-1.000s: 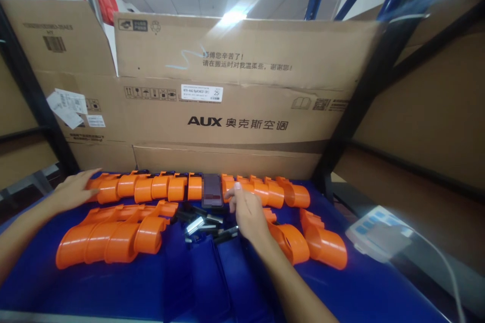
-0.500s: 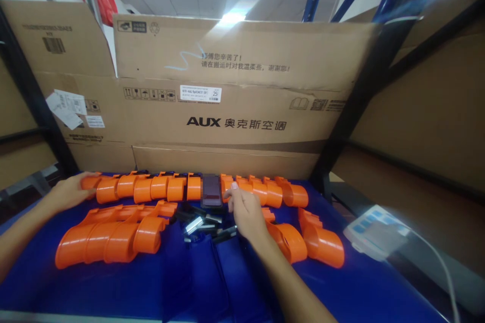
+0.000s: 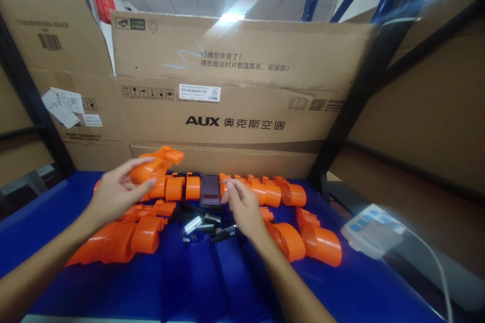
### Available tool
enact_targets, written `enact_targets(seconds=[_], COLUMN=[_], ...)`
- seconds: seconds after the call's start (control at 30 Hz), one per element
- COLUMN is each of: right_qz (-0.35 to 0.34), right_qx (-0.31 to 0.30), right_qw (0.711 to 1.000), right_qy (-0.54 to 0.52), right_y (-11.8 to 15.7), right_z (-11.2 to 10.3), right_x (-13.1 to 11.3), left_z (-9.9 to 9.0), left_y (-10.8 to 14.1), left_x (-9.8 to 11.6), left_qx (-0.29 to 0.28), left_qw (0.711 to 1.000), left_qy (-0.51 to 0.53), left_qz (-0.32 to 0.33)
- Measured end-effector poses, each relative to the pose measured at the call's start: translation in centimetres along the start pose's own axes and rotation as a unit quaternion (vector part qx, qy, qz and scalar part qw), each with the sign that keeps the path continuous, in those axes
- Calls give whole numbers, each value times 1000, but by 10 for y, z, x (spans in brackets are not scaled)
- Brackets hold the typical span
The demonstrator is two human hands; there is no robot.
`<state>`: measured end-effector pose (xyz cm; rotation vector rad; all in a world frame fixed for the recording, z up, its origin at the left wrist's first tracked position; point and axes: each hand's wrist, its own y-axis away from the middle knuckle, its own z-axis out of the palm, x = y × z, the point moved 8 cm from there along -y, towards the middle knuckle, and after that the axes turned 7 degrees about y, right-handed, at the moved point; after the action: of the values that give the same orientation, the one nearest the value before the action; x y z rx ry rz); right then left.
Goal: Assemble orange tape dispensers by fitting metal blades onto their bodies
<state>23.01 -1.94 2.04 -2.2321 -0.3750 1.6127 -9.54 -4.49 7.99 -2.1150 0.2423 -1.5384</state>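
My left hand (image 3: 119, 189) grips an orange plastic ring-shaped piece (image 3: 146, 169) with a clip-like tab pointing right, held up above the back row. Behind and below it stand more orange ring pieces (image 3: 174, 188), partly hidden by the hand. My right hand (image 3: 244, 207) hovers with loosely curled fingers apart and nothing visible in them. Close to its fingertips are a dark phone-like device (image 3: 210, 190) and the right part of the row of orange rings (image 3: 271, 193). Black and silver metal clips (image 3: 194, 225) lie in a small heap between my hands.
More orange pieces lie in front at left (image 3: 113, 242) and right (image 3: 322, 245). Dark blue flat sheets (image 3: 206, 275) lie at the front middle. A white device with a cable (image 3: 373, 232) sits on the right. A cardboard wall (image 3: 235, 136) closes off the back.
My left hand has lifted an orange ring piece from the left end of the back row and carried it right and up. My right hand has barely moved, its fingers slightly more extended.
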Motion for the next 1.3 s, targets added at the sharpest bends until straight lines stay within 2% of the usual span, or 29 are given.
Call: enact_targets(seconds=[0.03, 0.13, 0.2, 0.27, 0.37, 0.43, 0.57, 0.7, 0.77, 0.87, 0.93, 1.0, 1.07, 1.13, 1.2, 1.23, 1.3], right_qz=[20, 78, 101, 99, 64, 49, 52, 86, 90, 82, 75, 66, 58, 46, 21, 1, -38], right_qx=[-3, -24, -51, -48, 32, 57, 26, 22, 35, 41, 31, 16, 9, 16, 12, -6, -73], right_qw=[999, 983, 975, 979, 994, 997, 998, 993, 990, 989, 991, 993, 995, 997, 1000, 997, 974], right_qy=[-48, -162, -190, -172, -84, -36, -31, -81, -101, -113, -107, -93, -77, -51, 20, 79, 212], right_y=[-1, -2, -1, -3, -7, -10, -10, -8, -8, -8, -7, -7, -8, -9, -10, -10, -7], right_z=[1, 7, 11, 9, -9, -16, -16, -20, -24, -25, -21, -16, -13, -16, -23, -25, -25], right_x=[2, 7, 9, 11, 14, 16, 16, 15, 13, 9, 7, 5, 5, 5, 2, -1, -5], left_z=[22, 65, 89, 104, 116, 119, 127, 138, 143, 153, 173, 194, 207, 208, 200, 195, 185], left_y=[11, 40, 56, 65, 70, 72, 81, 87, 79, 57, 49, 45, 45, 45, 45, 45, 46], left_x=[3, 8, 10, 11, 10, 6, 4, 16, 19, 11, 7, 4, -1, -10, -22, -28, -38], left_qx=[-48, -113, -163, -197, -201, -186, -189, -239, -223, -144, -165, -191, -194, -160, -108, -86, -58], left_qw=[999, 986, 975, 971, 973, 974, 968, 932, 915, 914, 908, 891, 873, 867, 872, 876, 882], left_qy=[19, 117, 141, 131, 117, 129, 163, 266, 328, 364, 363, 387, 415, 434, 439, 436, 426], left_qz=[-15, -42, -50, -33, -4, -3, -32, -65, -81, -104, -124, -143, -166, -184, -189, -190, -193])
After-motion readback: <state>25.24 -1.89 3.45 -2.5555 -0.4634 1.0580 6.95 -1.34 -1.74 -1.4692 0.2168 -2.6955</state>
